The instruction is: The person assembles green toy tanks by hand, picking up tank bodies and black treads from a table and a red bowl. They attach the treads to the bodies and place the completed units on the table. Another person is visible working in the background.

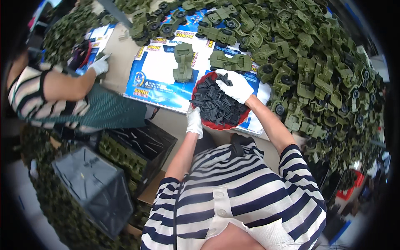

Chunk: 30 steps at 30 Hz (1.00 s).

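A red bowl (244,119) sits at the near edge of the table, heaped with small black plastic parts (216,102). My left hand (194,121), in a white glove, grips the bowl's left rim. Over the far right of the bowl, my white-gloved right hand (236,86) has its fingers closed on a small black part (225,78); its exact shape is hard to make out. Just beyond the bowl, an olive-green toy vehicle body (183,62) lies lengthwise on a printed cardboard sheet (156,89). Another green toy vehicle (230,61) lies to its right, close past my right hand.
A large pile of green toy vehicles (308,62) covers the table's far and right sides. At left a co-worker's white-gloved hand (99,66) is over the table (118,62). A grey crate (91,179) and a black crate (146,137) stand below, at my left.
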### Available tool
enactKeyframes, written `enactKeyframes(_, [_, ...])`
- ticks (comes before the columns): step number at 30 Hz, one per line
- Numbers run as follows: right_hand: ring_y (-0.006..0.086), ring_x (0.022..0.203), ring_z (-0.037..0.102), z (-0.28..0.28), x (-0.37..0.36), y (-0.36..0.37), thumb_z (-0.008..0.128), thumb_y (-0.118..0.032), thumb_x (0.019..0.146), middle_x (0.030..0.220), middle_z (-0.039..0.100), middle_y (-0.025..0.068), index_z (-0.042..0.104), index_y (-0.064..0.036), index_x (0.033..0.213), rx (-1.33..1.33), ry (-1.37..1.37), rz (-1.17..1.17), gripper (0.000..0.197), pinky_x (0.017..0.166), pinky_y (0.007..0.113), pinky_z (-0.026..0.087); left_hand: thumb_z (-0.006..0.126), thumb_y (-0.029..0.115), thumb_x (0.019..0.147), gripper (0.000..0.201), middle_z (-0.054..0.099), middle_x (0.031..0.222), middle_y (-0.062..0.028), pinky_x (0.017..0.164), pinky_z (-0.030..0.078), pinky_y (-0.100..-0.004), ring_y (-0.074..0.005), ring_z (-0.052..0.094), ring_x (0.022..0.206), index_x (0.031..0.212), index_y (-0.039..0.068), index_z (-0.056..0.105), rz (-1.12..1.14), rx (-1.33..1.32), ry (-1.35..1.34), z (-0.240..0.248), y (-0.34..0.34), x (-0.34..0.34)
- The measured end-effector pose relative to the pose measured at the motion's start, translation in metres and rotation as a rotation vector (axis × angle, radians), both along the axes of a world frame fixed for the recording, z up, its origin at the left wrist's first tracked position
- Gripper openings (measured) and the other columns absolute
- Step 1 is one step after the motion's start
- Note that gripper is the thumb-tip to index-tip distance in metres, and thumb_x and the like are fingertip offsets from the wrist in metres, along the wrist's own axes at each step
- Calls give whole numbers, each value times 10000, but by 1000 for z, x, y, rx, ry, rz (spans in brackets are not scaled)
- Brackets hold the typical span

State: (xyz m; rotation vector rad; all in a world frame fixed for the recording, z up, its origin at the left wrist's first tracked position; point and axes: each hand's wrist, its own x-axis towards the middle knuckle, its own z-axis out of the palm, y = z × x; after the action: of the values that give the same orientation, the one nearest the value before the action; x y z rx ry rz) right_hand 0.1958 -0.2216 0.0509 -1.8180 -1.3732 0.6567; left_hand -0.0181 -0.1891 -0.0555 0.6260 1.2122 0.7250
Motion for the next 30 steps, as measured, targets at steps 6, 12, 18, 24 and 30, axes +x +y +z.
enactKeyframes(6, [359, 1080, 609, 21, -22, 16, 702, -252, 868, 1163, 638, 183, 592, -110, 1242, -72, -283, -14, 415, 917, 420, 502, 511, 232, 961, 485, 649, 1189, -155, 968, 450, -361, -288, 617, 1094, 1377, -17, 493, -501, 197, 255, -29, 58, -13])
enactKeyframes(12, [346, 1129, 587, 23, -34, 9, 679, -322, 868, 1222, 625, 150, 600, -123, 1241, -162, -282, -101, 430, 956, 428, 487, 652, 543, 889, 592, 702, 864, -154, 598, 572, -348, -215, 687, 673, 1131, 2, 650, -1211, -53, 510, 119, 176, -32])
enactKeyframes(18, [316, 1231, 537, 21, -35, 15, 616, -466, 890, 1308, 606, 92, 622, -162, 1252, -251, -321, -60, 473, 1036, 456, 394, 540, 61, 815, 443, 559, 1252, -102, 1027, 413, -432, -309, 482, 1247, 1231, 213, 550, -1385, 1920, 791, 125, 265, 33])
enactKeyframes(24, [279, 1288, 487, 17, -34, 4, 585, -542, 891, 1306, 608, 72, 653, -222, 1236, -241, -274, -135, 475, 1076, 448, 291, 798, 430, 631, 566, 451, 1415, -78, 1194, 168, -521, -296, 246, 1437, 1086, 113, 683, -2044, 2106, 906, 144, 258, 54])
enactKeyframes(30, [273, 1075, 611, 22, -24, 6, 699, -443, 848, 1055, 703, 81, 692, -152, 1167, 0, -117, -182, 432, 936, 386, 427, 875, 470, 592, 989, 570, 1280, -219, 1110, 378, -398, -367, 520, 1256, 1373, -1, 491, -1621, 828, 1063, 119, 251, -10])
